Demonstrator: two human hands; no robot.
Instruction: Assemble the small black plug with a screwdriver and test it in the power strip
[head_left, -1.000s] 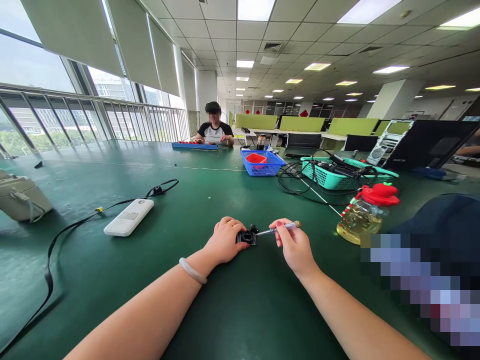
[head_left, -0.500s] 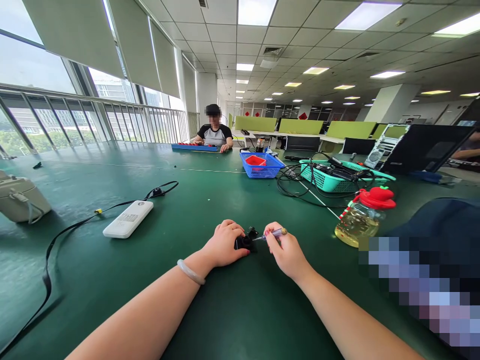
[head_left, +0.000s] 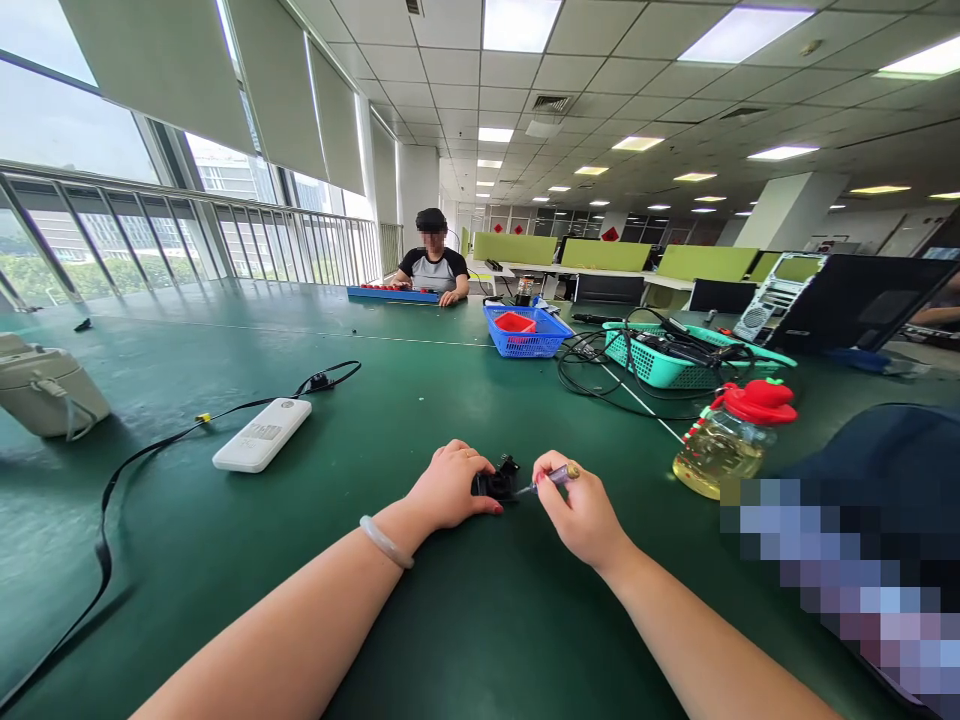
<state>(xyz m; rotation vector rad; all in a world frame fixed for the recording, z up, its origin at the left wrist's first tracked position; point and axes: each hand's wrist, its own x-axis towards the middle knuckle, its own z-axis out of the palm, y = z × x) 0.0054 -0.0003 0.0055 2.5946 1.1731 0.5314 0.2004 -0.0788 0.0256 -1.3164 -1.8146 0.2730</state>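
A small black part (head_left: 497, 483), too dark to name, rests on the green table (head_left: 390, 600). My left hand (head_left: 448, 484) is closed around its left side, thumb in front and fingers behind. In my right hand (head_left: 574, 500) is a screwdriver (head_left: 556, 476) with a pale purplish handle, held in a pinch. Its thin shaft points left and its tip is at the right side of the black part; whether it touches cannot be made out.
A white power bank (head_left: 262, 434) and a black strap (head_left: 112, 485) lie left. Rightward stand a red-lidded jar of yellowish liquid (head_left: 721, 450) and a teal basket of cables (head_left: 660, 365). A blue basket (head_left: 525, 335) is farther back. Across the table sits a person (head_left: 433, 262).
The screwdriver's tip has dropped slightly, toward the lower right side of the black part. My left hand keeps its hold. The whole view has shifted a little.
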